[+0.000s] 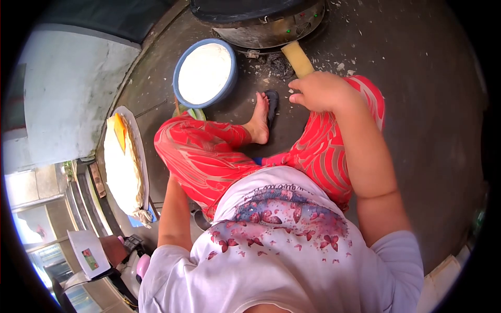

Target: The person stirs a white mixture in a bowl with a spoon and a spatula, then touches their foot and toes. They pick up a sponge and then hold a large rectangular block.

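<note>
1. Head view: the right hand (pixel 319 91) is closed around a pale wooden handle (pixel 298 58), above the right knee.
2. The handle points toward a dark round griddle (pixel 261 26) on the floor (pixel 417 104).
3. The left hand is hidden behind the left thigh; its state cannot be told.
4. A blue-rimmed bowl of white batter (pixel 204 73) stands beside the griddle.
5. A round tray of flatbreads (pixel 125 161) lies left of the knees.

A round blue-rimmed basin filled with white batter (pixel 204 73) is sitting on the dark concrete floor (pixel 417 104), just beside a large dark metal griddle stove (pixel 263 23). A flat round tray stacked with thin pale sheets (pixel 124 164) is lying at the left. Pale crumbs are littering the floor near the stove.
</note>
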Demonstrator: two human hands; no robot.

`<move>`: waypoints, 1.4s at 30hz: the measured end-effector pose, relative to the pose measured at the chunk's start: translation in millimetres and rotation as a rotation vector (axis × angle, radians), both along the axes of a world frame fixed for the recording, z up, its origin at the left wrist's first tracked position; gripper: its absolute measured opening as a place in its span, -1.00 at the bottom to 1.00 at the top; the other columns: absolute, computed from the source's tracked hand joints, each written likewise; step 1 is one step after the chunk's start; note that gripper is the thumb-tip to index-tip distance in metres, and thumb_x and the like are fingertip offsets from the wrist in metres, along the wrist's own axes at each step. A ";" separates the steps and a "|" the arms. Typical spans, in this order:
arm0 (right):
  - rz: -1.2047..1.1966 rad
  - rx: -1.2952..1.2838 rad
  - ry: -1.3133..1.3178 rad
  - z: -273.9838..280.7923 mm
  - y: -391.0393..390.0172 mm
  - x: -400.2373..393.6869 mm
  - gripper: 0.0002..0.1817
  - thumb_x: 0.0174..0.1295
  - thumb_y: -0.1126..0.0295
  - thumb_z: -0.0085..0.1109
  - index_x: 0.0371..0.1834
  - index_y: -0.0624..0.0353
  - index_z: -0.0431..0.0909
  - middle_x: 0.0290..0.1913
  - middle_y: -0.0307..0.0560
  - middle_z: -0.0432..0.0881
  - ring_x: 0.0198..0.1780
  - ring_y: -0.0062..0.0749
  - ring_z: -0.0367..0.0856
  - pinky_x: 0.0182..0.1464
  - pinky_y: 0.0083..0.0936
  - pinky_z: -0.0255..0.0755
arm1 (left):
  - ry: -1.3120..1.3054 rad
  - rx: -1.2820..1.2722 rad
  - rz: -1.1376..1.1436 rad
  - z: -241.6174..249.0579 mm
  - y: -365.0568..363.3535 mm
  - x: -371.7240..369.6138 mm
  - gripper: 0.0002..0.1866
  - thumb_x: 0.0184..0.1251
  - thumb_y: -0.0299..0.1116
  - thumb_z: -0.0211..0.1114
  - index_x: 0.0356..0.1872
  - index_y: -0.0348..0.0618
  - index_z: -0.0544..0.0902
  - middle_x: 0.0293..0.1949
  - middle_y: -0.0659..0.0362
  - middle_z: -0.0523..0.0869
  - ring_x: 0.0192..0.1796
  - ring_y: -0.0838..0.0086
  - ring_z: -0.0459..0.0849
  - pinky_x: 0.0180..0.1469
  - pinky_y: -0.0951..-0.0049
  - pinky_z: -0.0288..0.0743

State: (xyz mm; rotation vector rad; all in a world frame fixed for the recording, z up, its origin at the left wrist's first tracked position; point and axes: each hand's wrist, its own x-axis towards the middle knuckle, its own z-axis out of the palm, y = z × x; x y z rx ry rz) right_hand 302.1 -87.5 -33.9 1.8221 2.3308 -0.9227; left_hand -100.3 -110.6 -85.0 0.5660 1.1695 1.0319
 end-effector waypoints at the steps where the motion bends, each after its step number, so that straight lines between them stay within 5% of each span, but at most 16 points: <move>1: 0.006 -0.010 -0.010 3.6 0.4 -2.2 -0.56 0.22 0.08 0.04 0.09 0.04 0.49 -0.05 0.04 0.59 0.01 -0.06 0.54 0.07 -0.26 0.38 | 0.001 0.020 -0.005 0.9 7.7 -0.1 -0.66 0.36 -0.24 0.02 0.01 -0.24 0.53 0.00 0.01 0.59 0.05 0.26 0.55 0.15 0.25 0.39; 17: 0.033 -0.056 -0.088 1.4 -3.1 -24.1 -0.55 0.23 0.06 0.01 0.09 0.06 0.51 0.06 -0.02 0.55 0.11 -0.14 0.49 0.13 -0.31 0.34 | -0.020 0.274 -0.136 39.6 15.4 -38.6 -0.64 0.40 -0.24 -0.01 0.04 -0.27 0.51 0.03 0.01 0.58 0.07 0.27 0.55 0.17 0.26 0.39; 24: 0.012 -0.093 -0.143 -7.6 -0.2 -27.4 -0.55 0.20 0.04 0.03 0.08 0.00 0.52 0.04 -0.02 0.56 0.11 -0.15 0.49 0.14 -0.32 0.33 | -0.234 0.210 -0.313 61.0 -6.7 -57.4 -0.60 0.47 -0.21 -0.15 0.14 -0.25 0.41 0.05 0.03 0.57 0.08 0.25 0.54 0.20 0.23 0.37; 26: 0.024 -0.108 -0.131 -16.1 4.4 -26.8 -0.52 0.19 0.02 0.05 0.11 0.00 0.49 0.08 0.00 0.54 0.13 -0.13 0.46 0.16 -0.32 0.31 | -0.210 0.118 -0.181 53.4 -4.2 -53.2 -0.55 0.47 -0.11 -0.19 0.14 -0.23 0.40 0.05 0.04 0.57 0.06 0.25 0.55 0.19 0.23 0.37; 34: -0.077 -0.124 -0.159 -17.4 0.3 -17.6 -0.56 0.21 0.05 0.02 0.09 0.01 0.51 0.03 -0.02 0.57 0.09 -0.13 0.50 0.11 -0.32 0.34 | -0.238 0.092 -0.038 8.2 36.5 -27.6 -0.63 0.42 -0.25 -0.03 0.10 -0.27 0.44 -0.02 0.03 0.60 -0.03 0.30 0.59 0.09 0.29 0.49; 36: -0.103 -0.066 -0.110 -27.6 -6.7 -6.3 -0.56 0.22 0.05 0.01 0.08 0.03 0.51 0.01 -0.02 0.58 0.07 -0.11 0.50 0.10 -0.31 0.35 | -0.090 0.027 0.005 -0.7 48.0 -17.3 -0.61 0.42 -0.15 -0.02 0.04 -0.24 0.48 -0.09 0.08 0.63 -0.12 0.36 0.63 -0.02 0.36 0.54; 42: -0.379 0.101 0.136 -11.2 -43.5 23.4 -0.62 0.23 0.18 0.05 0.06 0.11 0.52 -0.10 0.02 0.63 -0.07 -0.22 0.59 0.00 -0.42 0.41 | -0.189 -0.082 -0.122 9.7 58.0 14.7 -0.61 0.35 -0.10 0.09 -0.06 -0.26 0.54 -0.17 0.11 0.67 -0.21 0.40 0.64 -0.11 0.43 0.54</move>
